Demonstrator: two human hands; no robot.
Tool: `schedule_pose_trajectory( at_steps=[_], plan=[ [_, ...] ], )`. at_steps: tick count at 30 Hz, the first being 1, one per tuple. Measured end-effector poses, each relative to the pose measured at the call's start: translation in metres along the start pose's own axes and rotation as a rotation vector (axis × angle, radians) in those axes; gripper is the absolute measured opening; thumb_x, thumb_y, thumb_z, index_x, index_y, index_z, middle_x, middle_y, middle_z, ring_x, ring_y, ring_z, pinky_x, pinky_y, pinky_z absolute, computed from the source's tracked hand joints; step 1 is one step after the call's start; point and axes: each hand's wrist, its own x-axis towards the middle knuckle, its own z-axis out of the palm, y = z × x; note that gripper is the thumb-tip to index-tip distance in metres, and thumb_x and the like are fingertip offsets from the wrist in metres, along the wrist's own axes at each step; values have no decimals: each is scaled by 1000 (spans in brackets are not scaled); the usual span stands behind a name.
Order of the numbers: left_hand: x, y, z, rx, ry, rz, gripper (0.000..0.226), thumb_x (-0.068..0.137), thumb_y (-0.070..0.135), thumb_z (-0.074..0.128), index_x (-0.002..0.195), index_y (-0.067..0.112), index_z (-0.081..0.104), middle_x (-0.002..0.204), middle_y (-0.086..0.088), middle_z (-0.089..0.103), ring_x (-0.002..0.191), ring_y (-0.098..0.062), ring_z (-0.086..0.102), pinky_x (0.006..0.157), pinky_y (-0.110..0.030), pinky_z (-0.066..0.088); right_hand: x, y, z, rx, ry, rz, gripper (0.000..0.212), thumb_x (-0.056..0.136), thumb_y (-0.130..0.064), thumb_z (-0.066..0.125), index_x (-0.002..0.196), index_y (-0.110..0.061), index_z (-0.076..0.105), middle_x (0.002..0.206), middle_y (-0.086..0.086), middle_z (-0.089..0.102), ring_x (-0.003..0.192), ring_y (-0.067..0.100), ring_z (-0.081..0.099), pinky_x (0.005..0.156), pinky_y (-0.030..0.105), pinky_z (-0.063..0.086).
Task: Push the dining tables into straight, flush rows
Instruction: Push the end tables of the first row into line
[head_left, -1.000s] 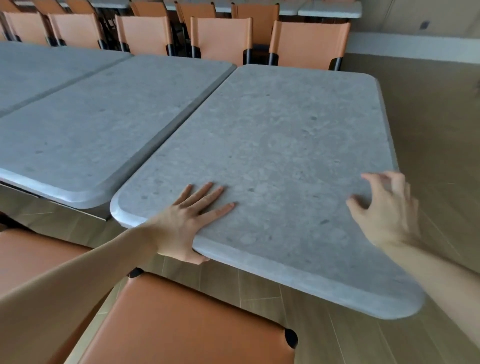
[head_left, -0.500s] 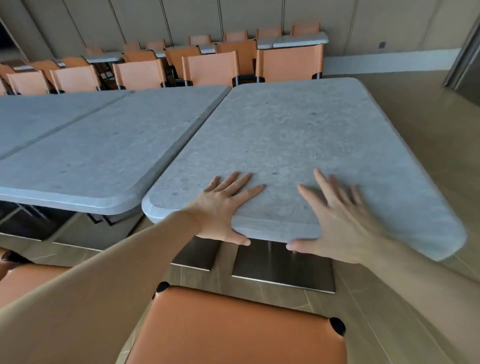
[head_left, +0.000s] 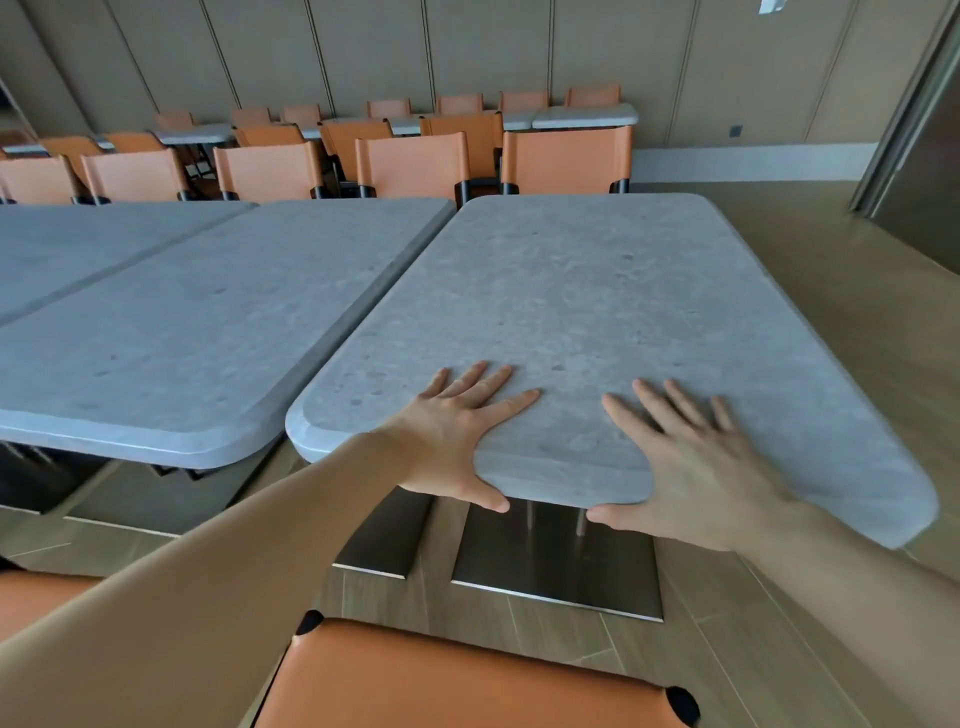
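At the far left a third grey desk (head_left: 78, 249) butts against the middle desk (head_left: 208, 332) along a seam that looks closed, so that part of the row reads as already flush. The middle desk's near edge sits farther from the viewer than the near edge of the end desk (head_left: 597, 291) to its right. A dark wedge of gap opens between the two at their near corners and narrows toward the far end, where they seem to meet. My reading is that the end desk is skewed and sticks out toward the viewer, which is why both hands are on its near short edge.

The left hand (head_left: 457, 436) lies flat on the top of the end desk, fingers straight and spread, thumb hooked under the rim. Its grip is a released, open palm pressing down and forward, not a clench. Just right of it, the right hand (head_left: 696, 467) mirrors it: fingers splayed on the stone-like top, thumb tucked below the edge, slightly blurred. Both grips touch only this desk and hold nothing else.

Placing the hands side by side near the middle of the short edge suits a straight shove away from the body; closing the wedge probably also needs a sideways nudge leftward. Beneath, the metal base plate (head_left: 556, 561) rests on the wooden floor. An orange chair back (head_left: 467, 680) stands nearest the viewer, and orange chairs (head_left: 415, 156) line the far side.
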Motion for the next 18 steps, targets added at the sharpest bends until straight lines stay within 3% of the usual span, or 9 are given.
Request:
schedule_pose_trajectory(
  at_steps=[7,15,18],
  plan=[
    [7,-7,-4,12,-8,12,121,71,79,63,151,53,-24,166,10,-27,152,-17,-27,125,-47,-12,6,0,-4,-4,12,0,131,47,-104,7,157,-37,-11,170,-1,-10,156,26,-8,123,58,6],
    [3,-9,0,-2,9,14,121,70,80,64,151,53,-22,167,10,-24,153,-16,-25,125,-47,-11,4,-5,-2,-4,30,-1,123,57,-102,22,157,-37,-11,170,-1,-9,157,26,-7,124,58,7],
    [4,-9,-2,-9,14,10,122,69,79,65,152,53,-20,168,10,-21,154,-16,-22,126,-47,-10,5,-3,-1,-1,53,-6,124,54,-102,18,157,-38,-10,170,-1,-6,157,26,-4,123,58,9]
  ],
)
